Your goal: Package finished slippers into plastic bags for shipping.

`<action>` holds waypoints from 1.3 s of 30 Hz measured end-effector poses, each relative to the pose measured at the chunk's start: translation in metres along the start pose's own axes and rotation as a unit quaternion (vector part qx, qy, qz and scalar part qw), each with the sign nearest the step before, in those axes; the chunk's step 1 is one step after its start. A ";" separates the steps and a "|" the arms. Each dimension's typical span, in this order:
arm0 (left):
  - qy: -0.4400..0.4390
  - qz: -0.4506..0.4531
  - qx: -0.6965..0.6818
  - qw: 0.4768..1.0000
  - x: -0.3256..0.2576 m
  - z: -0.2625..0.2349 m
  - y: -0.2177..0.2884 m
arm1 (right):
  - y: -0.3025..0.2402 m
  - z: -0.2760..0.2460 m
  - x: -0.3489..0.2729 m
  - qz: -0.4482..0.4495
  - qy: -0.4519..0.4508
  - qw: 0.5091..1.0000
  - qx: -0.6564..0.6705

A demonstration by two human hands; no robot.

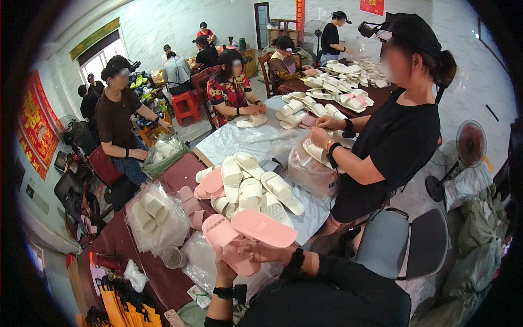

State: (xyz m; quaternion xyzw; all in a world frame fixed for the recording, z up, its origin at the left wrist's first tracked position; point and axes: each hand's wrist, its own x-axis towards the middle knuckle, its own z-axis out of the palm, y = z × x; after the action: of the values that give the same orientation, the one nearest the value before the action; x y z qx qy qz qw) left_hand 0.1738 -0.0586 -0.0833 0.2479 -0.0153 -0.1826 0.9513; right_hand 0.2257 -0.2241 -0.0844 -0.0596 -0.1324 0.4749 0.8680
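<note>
pink foam slippers sit low in the middle of the view, over a dark red table (pixel 163 278). the left hand (pixel 226 267) curls around one pink slipper (pixel 231 245); the right hand (pixel 272 252) pinches a second pink slipper (pixel 264 227) by its sole, fingers partly hidden. either slipper could slide off onto the clear plastic bags (pixel 201 261) below. further right, a pile of white slippers (pixel 256 188) crowds close and could be knocked.

A pile of white slippers (pixel 256 188) lies beside a grey chair (pixel 403 242).
</note>
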 end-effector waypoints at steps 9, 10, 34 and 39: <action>0.073 0.033 0.032 0.996 0.027 -0.026 -0.013 | -0.016 -0.076 0.017 0.007 0.097 0.985 0.143; 0.084 0.014 0.048 0.995 0.025 -0.030 -0.015 | -0.019 -0.080 0.013 0.013 0.102 0.984 0.147; 0.440 -0.258 0.260 0.820 -0.012 -0.199 -0.079 | -0.015 -0.171 -0.062 0.004 0.596 0.611 -0.521; 0.444 -0.243 0.235 0.830 -0.001 -0.203 -0.091 | -0.014 -0.211 -0.032 0.015 0.537 0.713 -0.451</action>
State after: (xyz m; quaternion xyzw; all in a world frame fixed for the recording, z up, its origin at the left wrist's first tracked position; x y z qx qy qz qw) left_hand 0.1659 -0.0375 -0.3046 0.5139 0.4270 -0.2688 0.6938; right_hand 0.2811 -0.2538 -0.2891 -0.6909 0.1580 0.2595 0.6560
